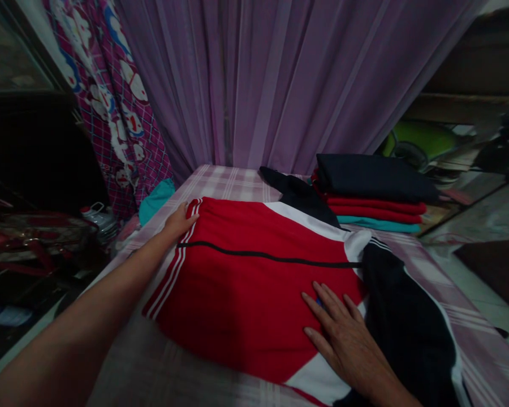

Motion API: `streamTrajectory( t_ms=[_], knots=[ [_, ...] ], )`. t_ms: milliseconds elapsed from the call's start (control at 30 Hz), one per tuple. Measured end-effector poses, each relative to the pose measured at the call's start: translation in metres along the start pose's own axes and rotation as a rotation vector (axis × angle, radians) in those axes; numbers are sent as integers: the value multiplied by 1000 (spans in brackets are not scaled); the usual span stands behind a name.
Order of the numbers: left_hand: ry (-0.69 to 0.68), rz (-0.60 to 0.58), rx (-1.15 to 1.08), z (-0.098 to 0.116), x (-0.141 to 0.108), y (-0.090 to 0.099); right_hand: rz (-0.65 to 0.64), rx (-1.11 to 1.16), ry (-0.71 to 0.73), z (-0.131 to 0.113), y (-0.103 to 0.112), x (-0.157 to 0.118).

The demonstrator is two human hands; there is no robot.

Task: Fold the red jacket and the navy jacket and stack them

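A red track jacket (246, 305) with white panels, black sleeves and a black front line lies spread on the bed. Its striped hem points left and its collar right. At the hem's far corner, my left hand (178, 221) grips the cloth, thumb over the white stripes; its other fingers are partly hidden. My right hand (343, 333) rests flat on the chest with fingers spread, partly covering a small blue mark. One black sleeve (411, 322) extends toward the near right; the other (305, 195) stretches away toward the curtain.
A stack of folded clothes (373, 178), dark blue over red and teal, stands at the far right of the plaid sheet (224, 174). Purple curtains (254, 85) hang behind. A teal cloth (156, 199) lies at the left edge, near a patterned curtain (110, 107).
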State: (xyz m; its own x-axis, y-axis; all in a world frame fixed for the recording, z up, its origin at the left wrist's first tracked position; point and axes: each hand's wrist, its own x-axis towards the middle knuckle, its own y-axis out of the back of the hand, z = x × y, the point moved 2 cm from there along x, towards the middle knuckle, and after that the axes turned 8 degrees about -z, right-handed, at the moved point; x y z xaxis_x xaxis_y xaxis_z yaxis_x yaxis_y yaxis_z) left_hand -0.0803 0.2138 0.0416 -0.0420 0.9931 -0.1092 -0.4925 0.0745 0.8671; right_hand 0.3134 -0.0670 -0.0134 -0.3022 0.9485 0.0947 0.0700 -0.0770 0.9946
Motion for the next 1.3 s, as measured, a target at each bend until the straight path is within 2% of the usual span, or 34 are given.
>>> streamTrajectory(
  t_ms=[67,133,267,367,433,500,533,600,700,800,900,1000,1100,1167,1300],
  knots=[
    [27,-89,-111,-11,-17,3,21,29,5,-4,5,3],
    [29,-139,-193,-20,-36,5,35,85,47,-18,15,9],
    [8,-171,-278,-33,-77,7,-48,240,210,-78,38,20],
    [-10,-207,-357,-42,-107,7,-122,272,292,-126,43,27],
    [-8,-277,-465,-48,-124,3,-112,224,307,-146,41,32],
    [-5,-336,-559,-52,-138,-1,-99,151,289,-156,39,38],
    [-9,-335,-571,-52,-143,-3,-99,121,275,-158,40,40],
    [-41,-262,-484,-51,-152,-2,-99,114,249,-159,44,44],
    [-115,-143,-174,-44,-162,5,-139,214,261,-158,52,42],
    [-121,-170,134,-37,-169,12,-237,272,262,-157,54,38],
    [-136,-185,311,-30,-174,16,-289,314,244,-157,54,34],
    [-167,-182,398,-26,-177,15,-345,382,269,-158,60,32],
    [-151,-193,395,-29,-180,12,-399,423,288,-156,69,35],
    [-132,-163,384,-33,-181,10,-376,428,245,-147,72,41],
    [-166,-91,418,-38,-183,3,-171,336,6,-105,64,59]
  ],
)
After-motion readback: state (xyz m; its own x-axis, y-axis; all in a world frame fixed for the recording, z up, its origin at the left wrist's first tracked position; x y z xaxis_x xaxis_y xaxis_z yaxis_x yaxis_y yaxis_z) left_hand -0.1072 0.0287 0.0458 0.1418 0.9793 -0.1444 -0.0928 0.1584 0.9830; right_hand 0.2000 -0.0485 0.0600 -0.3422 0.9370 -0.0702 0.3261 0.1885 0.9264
